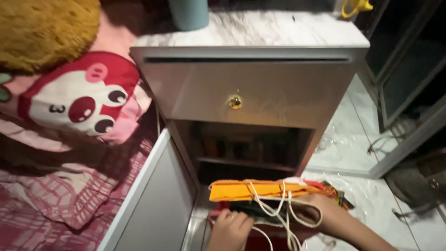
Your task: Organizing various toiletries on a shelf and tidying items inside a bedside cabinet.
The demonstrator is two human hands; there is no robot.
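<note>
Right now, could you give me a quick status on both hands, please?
Left hand and right hand both gripping orange-topped bag. White cords draped over right hand. Nightstand directly ahead, drawer shut.

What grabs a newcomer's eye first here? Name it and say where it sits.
The orange bundle with white cords at bottom centre, gripped by the left hand and the right hand. Behind it stands a metallic nightstand with a gold drawer knob. At left, a red and white cartoon pillow lies on the bed.
</note>
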